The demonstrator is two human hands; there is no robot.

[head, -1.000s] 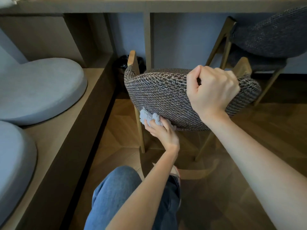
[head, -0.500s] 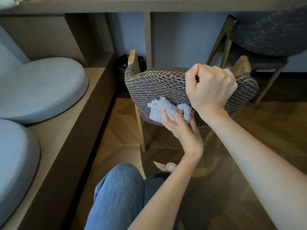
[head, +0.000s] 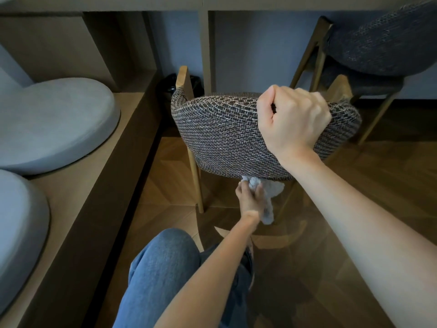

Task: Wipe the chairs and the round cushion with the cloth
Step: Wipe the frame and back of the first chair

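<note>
The chair (head: 224, 133) is gripped at the top edge of its woven back by the right hand (head: 293, 119), probably so that it is steadied against the wiping. The cloth (head: 272, 192), pale blue-grey, fluffy and bunched, is clutched in the left hand (head: 250, 197) just under the back's lower edge, one end hanging loose. The round cushion (head: 54, 124) lies well apart, at the left.

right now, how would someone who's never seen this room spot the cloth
Find the woven chair in the middle, gripped by the right hand. Under its backrest's lower edge, the left hand holds the cloth. It is small and fluffy, unlike the big smooth cushions at left.
</note>
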